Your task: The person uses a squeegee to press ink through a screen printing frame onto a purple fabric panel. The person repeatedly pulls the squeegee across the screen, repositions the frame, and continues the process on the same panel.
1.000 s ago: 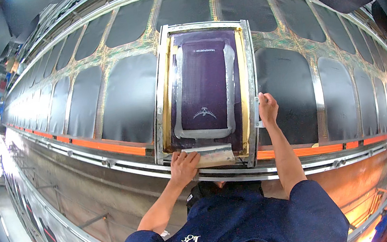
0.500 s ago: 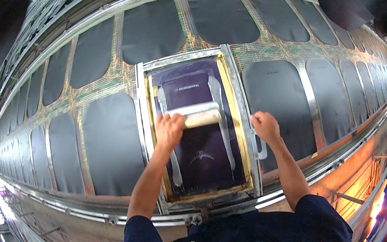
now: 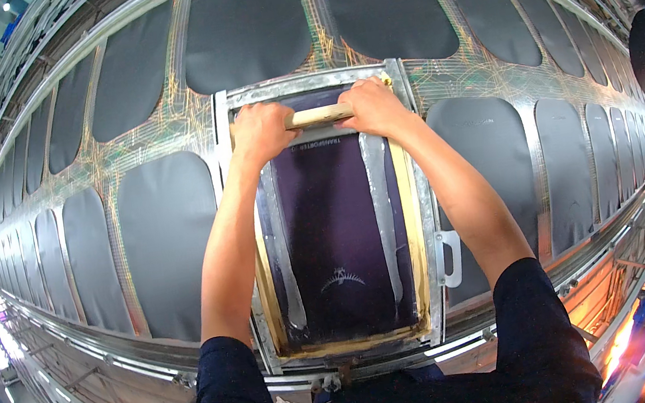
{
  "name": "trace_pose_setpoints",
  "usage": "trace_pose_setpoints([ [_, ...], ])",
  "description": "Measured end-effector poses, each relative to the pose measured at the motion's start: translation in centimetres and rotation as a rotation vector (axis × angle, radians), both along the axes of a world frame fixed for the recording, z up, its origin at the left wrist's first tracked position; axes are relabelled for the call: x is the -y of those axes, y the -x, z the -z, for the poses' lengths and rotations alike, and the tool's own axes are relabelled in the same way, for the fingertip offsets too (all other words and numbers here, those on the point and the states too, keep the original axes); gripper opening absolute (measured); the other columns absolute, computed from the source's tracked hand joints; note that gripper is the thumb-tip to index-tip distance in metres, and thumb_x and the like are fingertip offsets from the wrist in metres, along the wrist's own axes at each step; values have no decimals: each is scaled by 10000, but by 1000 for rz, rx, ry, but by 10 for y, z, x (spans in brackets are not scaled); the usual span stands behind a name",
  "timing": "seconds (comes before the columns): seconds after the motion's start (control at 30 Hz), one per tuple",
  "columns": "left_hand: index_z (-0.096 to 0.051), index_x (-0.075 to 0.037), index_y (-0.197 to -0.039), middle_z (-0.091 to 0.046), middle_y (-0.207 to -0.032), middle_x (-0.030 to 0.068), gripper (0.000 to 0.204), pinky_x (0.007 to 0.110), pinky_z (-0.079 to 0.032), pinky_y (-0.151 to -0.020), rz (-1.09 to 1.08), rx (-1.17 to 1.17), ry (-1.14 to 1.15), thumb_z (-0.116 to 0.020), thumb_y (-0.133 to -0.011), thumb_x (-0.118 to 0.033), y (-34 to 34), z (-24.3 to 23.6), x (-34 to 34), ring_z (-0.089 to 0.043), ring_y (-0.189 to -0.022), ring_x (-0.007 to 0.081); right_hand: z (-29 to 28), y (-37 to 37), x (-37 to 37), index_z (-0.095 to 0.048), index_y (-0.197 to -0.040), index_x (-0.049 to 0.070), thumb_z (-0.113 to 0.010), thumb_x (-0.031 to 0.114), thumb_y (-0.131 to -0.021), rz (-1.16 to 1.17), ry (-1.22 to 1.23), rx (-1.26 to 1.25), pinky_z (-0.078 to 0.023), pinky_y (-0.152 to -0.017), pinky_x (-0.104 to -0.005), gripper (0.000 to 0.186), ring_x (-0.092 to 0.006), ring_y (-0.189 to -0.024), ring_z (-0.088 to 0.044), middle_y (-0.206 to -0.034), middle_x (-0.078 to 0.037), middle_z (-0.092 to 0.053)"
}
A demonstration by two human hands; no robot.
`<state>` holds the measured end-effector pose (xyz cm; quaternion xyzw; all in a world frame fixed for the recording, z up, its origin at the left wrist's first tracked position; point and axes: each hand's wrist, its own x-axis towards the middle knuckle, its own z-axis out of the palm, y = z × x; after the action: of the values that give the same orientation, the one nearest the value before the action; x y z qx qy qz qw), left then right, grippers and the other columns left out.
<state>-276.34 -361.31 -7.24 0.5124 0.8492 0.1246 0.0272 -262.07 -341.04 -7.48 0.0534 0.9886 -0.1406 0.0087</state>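
Squeegee bar, wooden, is lying crosswise at the far end of the framed screen, just short of the frame's far edge. L hand is gripping its L end, fingers curling over the top; R hand is clasping it near the R end, thumb tucking under. Both are closed, w/ bare wood showing btwn.

What's changed: half a sec ago L hand alone was holding the bar around mid-screen & R hand was staying by the white handle on the frame's R edge. Now the handle is standing free & both hands are sharing the bar, so the work is prob. switching to a two-handed hold, w/ the bar about as far out as the frame is allowing.

Grey streaks are running down the screen's L & R sides; yellowish tape is lining the frame's inner edges. The frame is sitting by the table's near edge, w/ black panels lying in rows to L & R and beyond, toward the far edge.

Hard to see: hands are covering both bar ends; the blade's contact w/ the mesh isn't showing clearly; outermost panels are shrinking & bending toward the rim.
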Motion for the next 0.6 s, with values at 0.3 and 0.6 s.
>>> trace_pose_setpoints([
  [0.3,-774,-154,-787,-722,-772,77,93,440,-502,-765,-34,108,-145,-826,-730,-205,-129,4,109,-706,-744,302,11,-123,102,-755,-854,122,-828,304,-781,-30,57,-22,-431,-867,-424,209,-307,-869,-651,-806,-100,-705],
  [0.6,-735,-135,-890,-725,-941,0,152,395,-451,-847,-6,113,-98,-799,-754,-160,-316,3,242,-661,-871,211,-8,-307,223,-756,-1034,55,-893,271,-696,-47,222,1,-441,-1006,-417,423,-292,-1026,-670,-1002,-117,-730],
])
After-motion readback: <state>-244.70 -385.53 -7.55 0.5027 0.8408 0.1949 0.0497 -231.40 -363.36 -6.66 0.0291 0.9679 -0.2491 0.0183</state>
